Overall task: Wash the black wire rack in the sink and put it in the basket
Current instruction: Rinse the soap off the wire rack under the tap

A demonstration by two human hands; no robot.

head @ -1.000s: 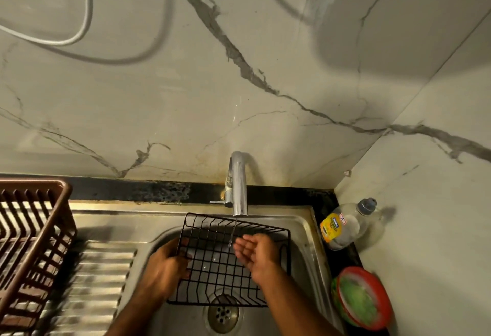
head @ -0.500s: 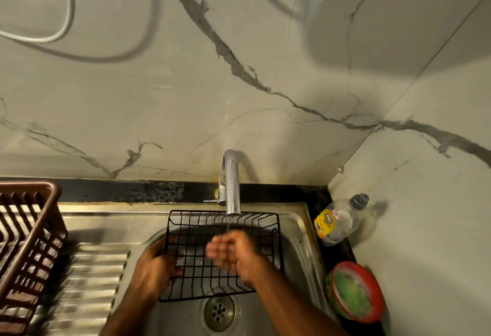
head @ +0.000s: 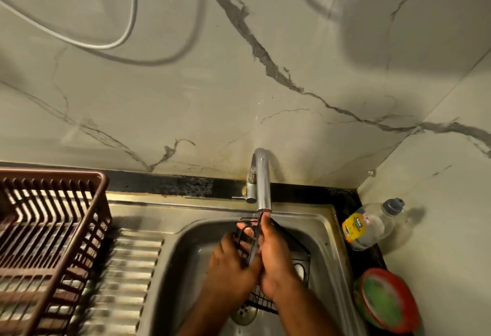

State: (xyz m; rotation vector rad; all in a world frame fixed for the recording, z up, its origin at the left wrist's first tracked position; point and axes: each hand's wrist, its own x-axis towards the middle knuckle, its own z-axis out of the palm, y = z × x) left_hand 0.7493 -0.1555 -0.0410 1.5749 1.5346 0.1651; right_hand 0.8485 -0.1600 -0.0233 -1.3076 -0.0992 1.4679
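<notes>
Nearest the person, the drain (head: 244,314) shows at the bottom of the sink (head: 330,234), partly covered by the lower edge of the black wire rack (head: 297,258). The rack stands tilted, almost on edge, inside the basin, pressed between both hands: the left hand (head: 230,266) cups its left face with fingers (head: 245,230) hooked through the wires, and the right hand (head: 276,258) clasps the other side, fingers closed around the frame. Motion blur makes the exact grip hard to read. Just beyond, the tap (head: 261,181) pours onto the rack's top edge. Wet wire could slip from the hands and clatter into the basin, or a swing of the rack could knock the spout. To the right stand a soap bottle (head: 368,225) and a red bowl (head: 388,301); the brown basket (head: 50,229) waits well apart on the left.
</notes>
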